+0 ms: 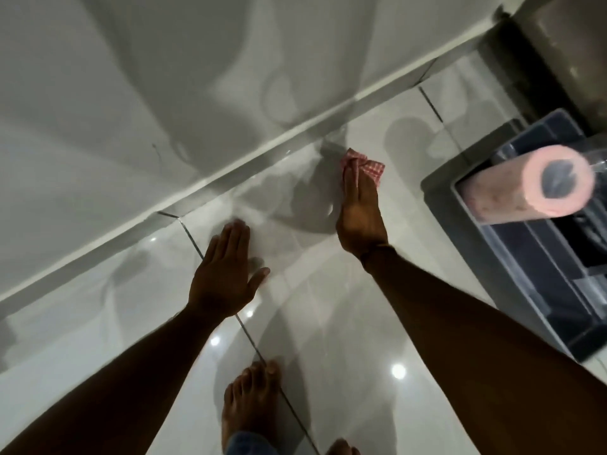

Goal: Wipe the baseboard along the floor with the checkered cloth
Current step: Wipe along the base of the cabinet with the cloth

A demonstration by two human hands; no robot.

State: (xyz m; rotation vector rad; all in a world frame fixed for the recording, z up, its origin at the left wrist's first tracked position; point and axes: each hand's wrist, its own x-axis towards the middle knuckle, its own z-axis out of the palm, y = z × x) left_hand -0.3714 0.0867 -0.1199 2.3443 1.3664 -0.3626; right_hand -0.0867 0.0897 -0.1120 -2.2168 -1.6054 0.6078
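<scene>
I can read no words, labels, brands or numbers anywhere here: nothing printed on the checkered cloth [364, 165] I hold, on the pink roll [538, 188], or on the dark bin [532, 267] beside me.

The floor [345, 323] is made of glossy light tiles with dark joints, and small lights reflect on it. A bare foot [251, 399] stands on it near the bottom. At the right, a grey plastic box [512, 231] rests on the tiles near the wall.
</scene>
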